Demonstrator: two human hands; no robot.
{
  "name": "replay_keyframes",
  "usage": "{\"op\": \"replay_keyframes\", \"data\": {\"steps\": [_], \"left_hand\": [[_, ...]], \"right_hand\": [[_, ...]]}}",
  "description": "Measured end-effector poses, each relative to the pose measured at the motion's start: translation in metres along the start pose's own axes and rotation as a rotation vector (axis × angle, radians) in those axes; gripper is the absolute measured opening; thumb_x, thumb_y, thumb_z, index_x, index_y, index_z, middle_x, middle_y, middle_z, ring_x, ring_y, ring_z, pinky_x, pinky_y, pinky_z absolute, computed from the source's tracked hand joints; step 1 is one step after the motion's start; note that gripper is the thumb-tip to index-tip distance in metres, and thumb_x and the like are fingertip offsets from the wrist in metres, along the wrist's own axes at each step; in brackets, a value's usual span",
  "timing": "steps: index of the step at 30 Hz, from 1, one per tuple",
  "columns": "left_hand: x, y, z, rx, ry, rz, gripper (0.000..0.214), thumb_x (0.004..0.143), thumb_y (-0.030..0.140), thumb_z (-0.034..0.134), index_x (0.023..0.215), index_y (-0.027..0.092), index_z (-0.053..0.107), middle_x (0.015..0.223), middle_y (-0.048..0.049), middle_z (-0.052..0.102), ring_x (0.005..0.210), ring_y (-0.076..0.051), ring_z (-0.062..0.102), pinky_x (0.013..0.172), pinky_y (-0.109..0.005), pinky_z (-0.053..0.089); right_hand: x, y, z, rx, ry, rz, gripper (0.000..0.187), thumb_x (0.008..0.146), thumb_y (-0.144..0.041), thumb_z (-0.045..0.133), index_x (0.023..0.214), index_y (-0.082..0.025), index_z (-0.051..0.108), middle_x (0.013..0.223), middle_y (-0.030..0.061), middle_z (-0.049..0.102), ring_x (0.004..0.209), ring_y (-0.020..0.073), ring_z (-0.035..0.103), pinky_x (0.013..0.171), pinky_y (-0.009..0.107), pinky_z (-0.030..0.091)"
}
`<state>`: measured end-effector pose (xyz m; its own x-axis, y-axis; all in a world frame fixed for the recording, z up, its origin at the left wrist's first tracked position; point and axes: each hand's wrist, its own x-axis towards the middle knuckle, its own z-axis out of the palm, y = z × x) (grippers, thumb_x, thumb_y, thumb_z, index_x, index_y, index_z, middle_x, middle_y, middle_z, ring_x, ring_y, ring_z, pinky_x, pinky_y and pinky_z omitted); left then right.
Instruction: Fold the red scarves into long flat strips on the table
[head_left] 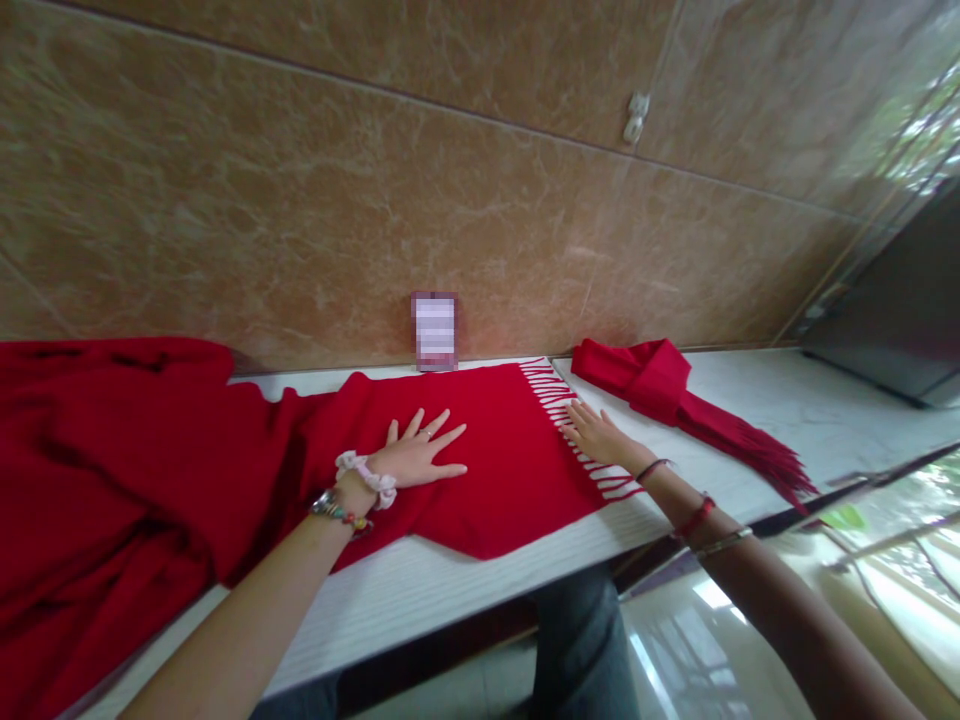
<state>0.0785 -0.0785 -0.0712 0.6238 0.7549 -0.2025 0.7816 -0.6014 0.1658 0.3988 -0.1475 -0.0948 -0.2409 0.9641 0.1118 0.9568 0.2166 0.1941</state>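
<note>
A red scarf (502, 430) lies spread on the white counter (420, 590). The person's left grip (416, 460) rests on it, splayed wide, holding nothing; the right grip (598, 438), flat with fingers extended, sits empty at its fringe (546, 385), near a folded red scarf (652, 385).

Scarf (502, 450): matt cloth. Counter (405, 590): wood-grained, smooth-looking. Wall tiles (337, 200): glossy, marbled.

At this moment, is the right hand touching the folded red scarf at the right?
No, the right hand rests at the fringed edge of the spread red cloth, apart from the folded red scarf.
</note>
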Motion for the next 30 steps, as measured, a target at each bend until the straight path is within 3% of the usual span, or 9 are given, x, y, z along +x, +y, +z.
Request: {"op": "replay_keyframes", "data": {"steps": [3, 6, 9, 14, 17, 20, 24, 30], "left_hand": [[0.0, 0.001, 0.0, 0.007, -0.014, -0.006, 0.074, 0.073, 0.071, 0.035, 0.137, 0.04, 0.016, 0.148, 0.0007, 0.003, 0.132, -0.038, -0.005, 0.097, -0.065, 0.004], [0.0, 0.001, 0.0, 0.012, -0.023, -0.007, 0.075, 0.073, 0.072, 0.033, 0.138, 0.039, 0.015, 0.148, 0.0004, 0.001, 0.132, -0.038, -0.006, 0.097, -0.064, 0.003], [-0.001, 0.002, -0.001, 0.014, -0.017, -0.003, 0.075, 0.073, 0.073, 0.032, 0.138, 0.038, 0.016, 0.148, 0.0001, 0.001, 0.132, -0.038, -0.006, 0.097, -0.065, 0.003], [-0.001, 0.002, 0.0, 0.012, -0.006, 0.006, 0.076, 0.072, 0.073, 0.033, 0.138, 0.038, 0.017, 0.148, -0.0004, 0.003, 0.132, -0.038, -0.005, 0.097, -0.065, 0.003], [-0.001, 0.003, 0.0, 0.008, -0.007, 0.008, 0.076, 0.073, 0.073, 0.033, 0.138, 0.037, 0.017, 0.148, -0.001, 0.003, 0.132, -0.038, -0.005, 0.097, -0.065, 0.004], [-0.002, 0.003, -0.001, 0.011, -0.015, 0.01, 0.076, 0.073, 0.073, 0.033, 0.138, 0.036, 0.017, 0.148, -0.0019, 0.002, 0.132, -0.039, -0.004, 0.097, -0.066, 0.004], [-0.003, 0.002, 0.0, 0.023, -0.009, 0.022, 0.075, 0.074, 0.071, 0.033, 0.138, 0.035, 0.018, 0.148, -0.0023, 0.004, 0.132, -0.039, -0.002, 0.097, -0.065, 0.004], [-0.004, 0.004, 0.0, 0.002, -0.031, 0.03, 0.075, 0.075, 0.071, 0.033, 0.139, 0.036, 0.016, 0.148, -0.0021, 0.002, 0.132, -0.038, -0.004, 0.097, -0.065, 0.004]], "right_hand": [[0.011, -0.01, -0.011, 0.064, 0.062, 0.07, 0.045, 0.091, -0.03, 0.028, 0.13, -0.011, 0.04, 0.139, 0.0192, 0.032, 0.129, 0.0324, 0.025, 0.095, 0.056, 0.032], [0.022, -0.034, -0.014, 0.132, 0.137, -0.028, 0.05, 0.091, -0.032, 0.026, 0.136, -0.011, 0.031, 0.141, 0.0168, 0.029, 0.131, 0.0276, 0.021, 0.1, 0.05, 0.029], [0.022, -0.047, -0.006, 0.142, 0.114, -0.142, 0.048, 0.091, -0.032, 0.027, 0.134, -0.01, 0.034, 0.139, 0.0172, 0.034, 0.13, 0.025, 0.026, 0.1, 0.046, 0.031], [0.02, -0.033, 0.001, 0.094, 0.091, -0.141, 0.045, 0.091, -0.029, 0.028, 0.127, -0.007, 0.043, 0.135, 0.0202, 0.038, 0.128, 0.0285, 0.029, 0.098, 0.049, 0.033], [0.04, -0.034, -0.012, 0.115, 0.134, -0.082, 0.049, 0.091, -0.033, 0.027, 0.13, -0.005, 0.039, 0.136, 0.0213, 0.036, 0.13, 0.0292, 0.025, 0.099, 0.049, 0.031], [0.073, -0.053, -0.028, 0.16, 0.179, -0.037, 0.054, 0.091, -0.036, 0.026, 0.134, -0.004, 0.032, 0.14, 0.0197, 0.029, 0.132, 0.0271, 0.019, 0.102, 0.047, 0.026], [0.107, -0.083, -0.028, 0.206, 0.07, -0.013, 0.055, 0.091, -0.037, 0.028, 0.136, -0.005, 0.028, 0.144, 0.016, 0.024, 0.132, 0.0275, 0.018, 0.103, 0.047, 0.024], [0.112, -0.09, -0.006, 0.259, -0.022, 0.032, 0.052, 0.091, -0.037, 0.027, 0.136, -0.012, 0.031, 0.143, 0.0124, 0.026, 0.132, 0.0232, 0.022, 0.104, 0.046, 0.021]]}}
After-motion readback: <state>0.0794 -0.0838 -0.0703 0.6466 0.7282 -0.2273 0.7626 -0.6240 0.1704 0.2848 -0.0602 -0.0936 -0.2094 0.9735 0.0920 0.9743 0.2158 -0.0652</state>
